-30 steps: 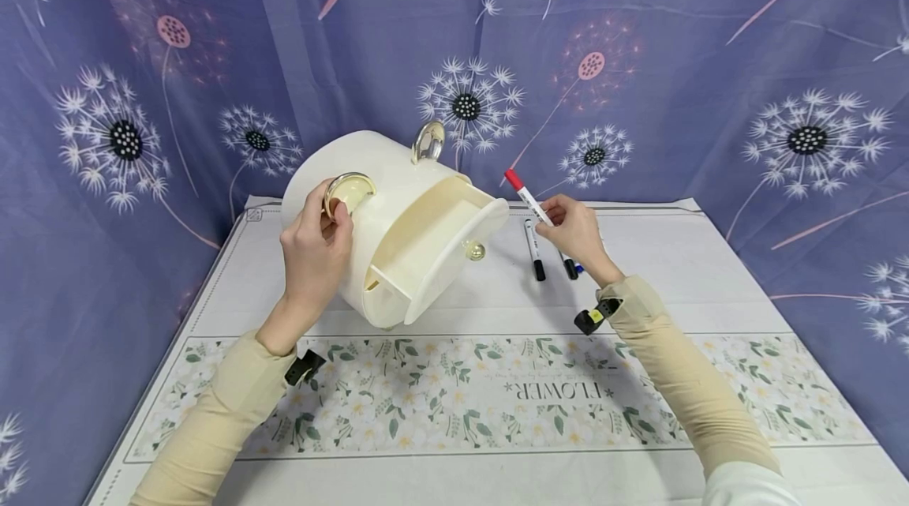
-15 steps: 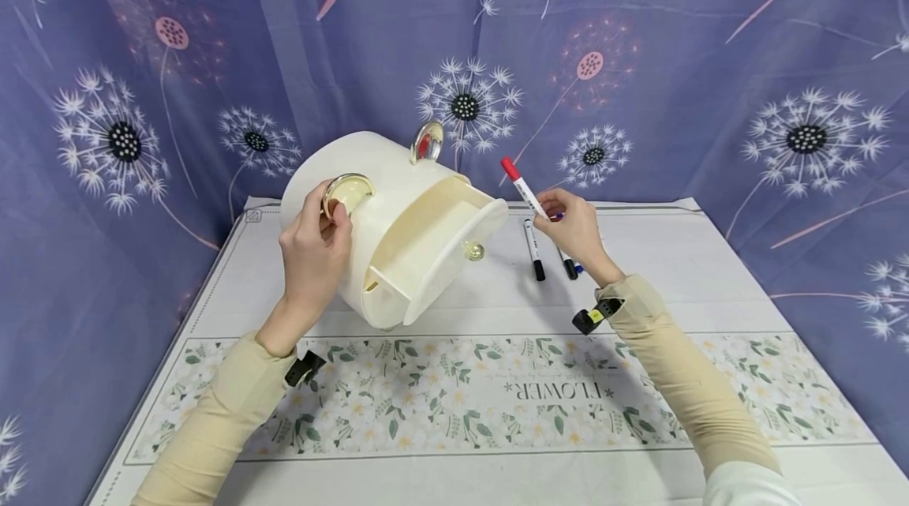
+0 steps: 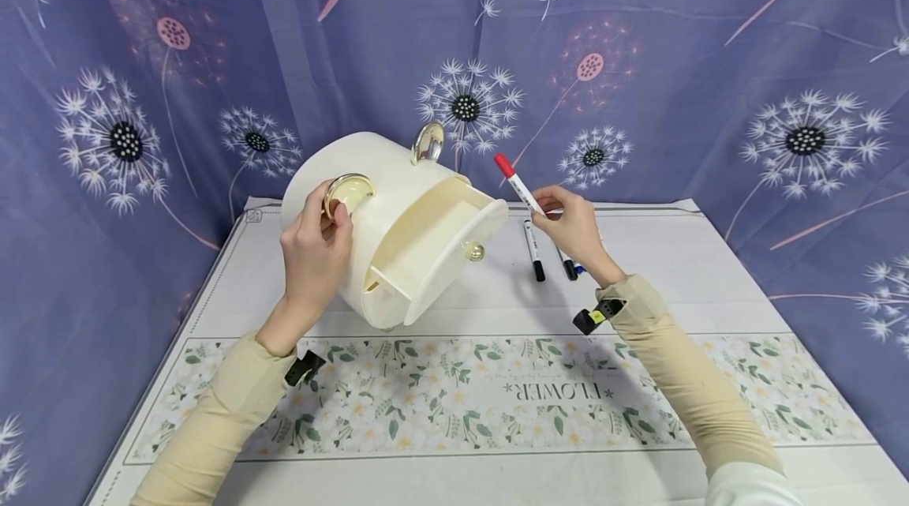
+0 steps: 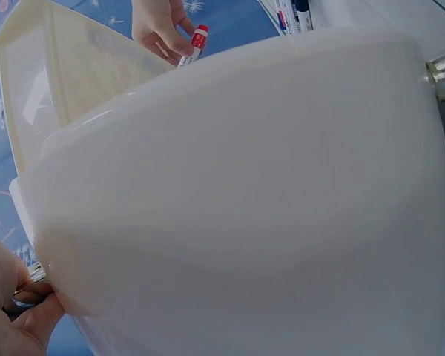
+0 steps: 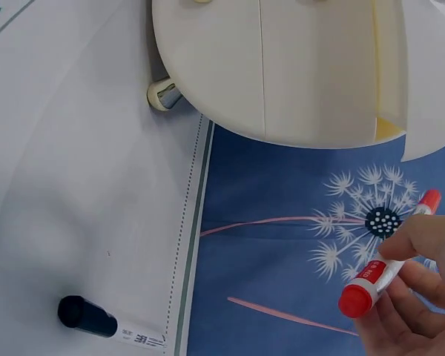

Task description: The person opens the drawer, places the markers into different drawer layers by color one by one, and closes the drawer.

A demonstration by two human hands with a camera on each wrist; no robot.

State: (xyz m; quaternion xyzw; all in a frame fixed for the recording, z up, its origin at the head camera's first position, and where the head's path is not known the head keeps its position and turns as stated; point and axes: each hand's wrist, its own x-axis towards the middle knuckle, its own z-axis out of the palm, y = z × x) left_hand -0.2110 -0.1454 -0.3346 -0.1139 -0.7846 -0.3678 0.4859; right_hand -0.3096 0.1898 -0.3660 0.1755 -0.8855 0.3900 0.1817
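A cream-white rounded storage box point(image 3: 323, 155) stands on the table with its upper drawer point(image 3: 447, 245) pulled out and a gold knob point(image 3: 475, 251) on the drawer front. My left hand point(image 3: 316, 257) pinches the nearer gold-rimmed ear point(image 3: 353, 189) of the box. In the left wrist view the box wall covers most of the frame, with left fingers point(image 4: 41, 319) at its lower left edge. Right of the drawer, my right hand point(image 3: 574, 231) holds a white marker point(image 3: 522, 192) with a red cap, tilted up to the left. The right wrist view shows red on both marker ends point(image 5: 371, 285).
Several more markers lie behind and below the right hand, among them a black-capped marker point(image 3: 533, 245) and a dark-capped marker point(image 3: 567, 264). A second gold ear point(image 3: 428, 141) rises from the box's far side. A patterned curtain point(image 3: 667, 95) hangs behind the table point(image 3: 667, 269).
My right hand has shifted slightly left, and the red marker's upper end has moved up and left toward the drawer. The left hand and the box stay in place.
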